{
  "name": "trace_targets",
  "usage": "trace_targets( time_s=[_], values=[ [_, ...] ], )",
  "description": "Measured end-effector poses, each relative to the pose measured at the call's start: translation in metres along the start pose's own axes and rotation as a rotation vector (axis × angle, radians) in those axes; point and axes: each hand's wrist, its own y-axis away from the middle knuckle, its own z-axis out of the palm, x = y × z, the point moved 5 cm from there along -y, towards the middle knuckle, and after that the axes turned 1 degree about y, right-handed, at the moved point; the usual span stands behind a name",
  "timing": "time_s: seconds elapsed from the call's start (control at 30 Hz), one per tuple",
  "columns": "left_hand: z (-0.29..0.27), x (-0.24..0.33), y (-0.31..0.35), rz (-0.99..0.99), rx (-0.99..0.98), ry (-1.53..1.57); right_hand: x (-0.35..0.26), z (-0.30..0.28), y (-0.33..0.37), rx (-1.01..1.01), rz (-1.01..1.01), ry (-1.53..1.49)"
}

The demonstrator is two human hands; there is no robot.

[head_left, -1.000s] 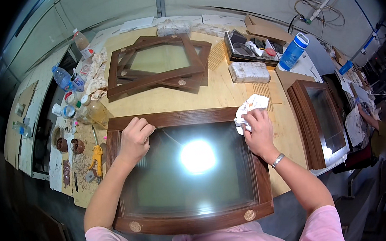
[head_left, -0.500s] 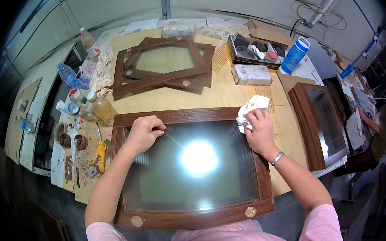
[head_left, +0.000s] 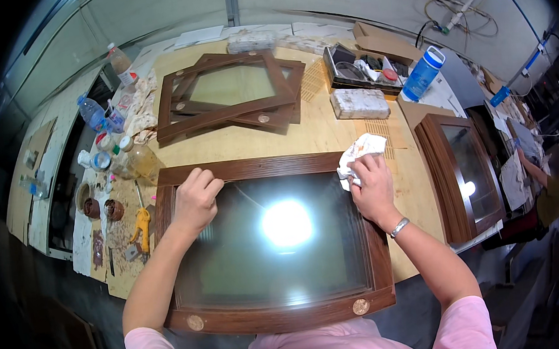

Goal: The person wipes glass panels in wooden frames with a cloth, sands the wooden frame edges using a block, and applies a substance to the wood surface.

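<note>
A dark brown wooden framed glass panel (head_left: 266, 168) lies flat before me, its near edge close to my body. A bright light reflects in the glass (head_left: 253, 262). My left hand (head_left: 195, 202) is closed, fingertips pinched together at the panel's far left inner corner; whatever they hold is too small to tell. A thin pale line shows on the glass just right of it. At the far right corner my right hand (head_left: 374, 190) grips a crumpled white cloth (head_left: 368, 145), which bunches up beyond the fingers over the frame's edge.
More brown frames (head_left: 222, 116) lie stacked at the back. Several framed panels (head_left: 447, 181) stand at the right. A wrapped block (head_left: 359, 104), an open box (head_left: 330, 72) and a blue bottle (head_left: 424, 76) are back right. Left are bottles (head_left: 142, 160) and a yellow-handled tool (head_left: 141, 228).
My left hand has moved left and slightly toward me, off the glass to the frame's left corner. My right hand stays at the far right corner with the cloth.
</note>
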Motion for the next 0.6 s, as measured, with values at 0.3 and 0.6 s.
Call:
trace_targets(
  time_s=[0.3, 0.6],
  values=[
    [-0.003, 0.0, -0.008, 0.141, -0.027, -0.063, 0.0, 0.0, -0.002, 0.018, -0.013, 0.011],
    [0.002, 0.009, -0.013, 0.164, -0.043, -0.041, 0.001, 0.001, -0.001, 0.021, -0.018, -0.003]
  ],
)
